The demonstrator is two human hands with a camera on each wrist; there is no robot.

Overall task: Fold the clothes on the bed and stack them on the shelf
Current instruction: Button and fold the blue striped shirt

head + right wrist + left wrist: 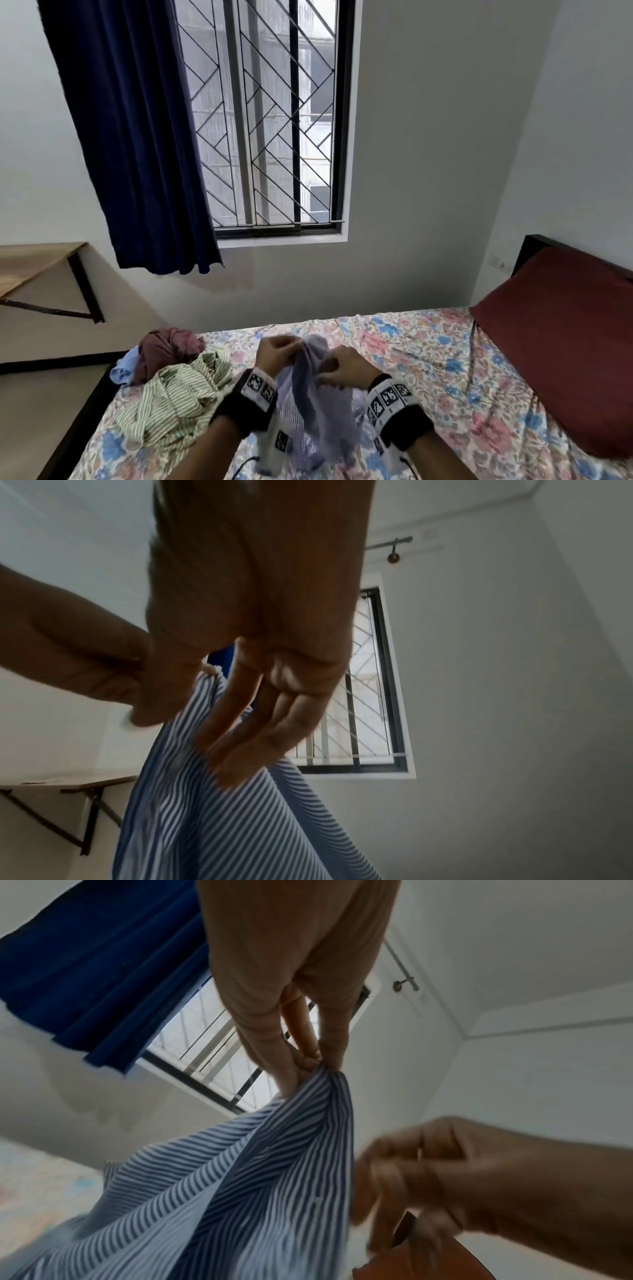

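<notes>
Up over the bed point(428, 346), the left hand point(277, 353) pinches the top edge of the blue striped shirt point(315, 404), which hangs bunched between both wrists down to the sheet. Beside it the right hand point(342, 368) has its fingers point(240, 723) loosely spread against the cloth; whether they grip it I cannot tell, as that hand is blurred. To the left on the sheet lies a pile: a green striped shirt point(178, 401), a maroon garment point(168, 349) and a pale blue piece point(123, 368). A dark red pillow point(561, 339) sits at the right. Against the left wall hangs a wooden shelf point(30, 267), under the window point(274, 116) with its navy curtain point(137, 137)
</notes>
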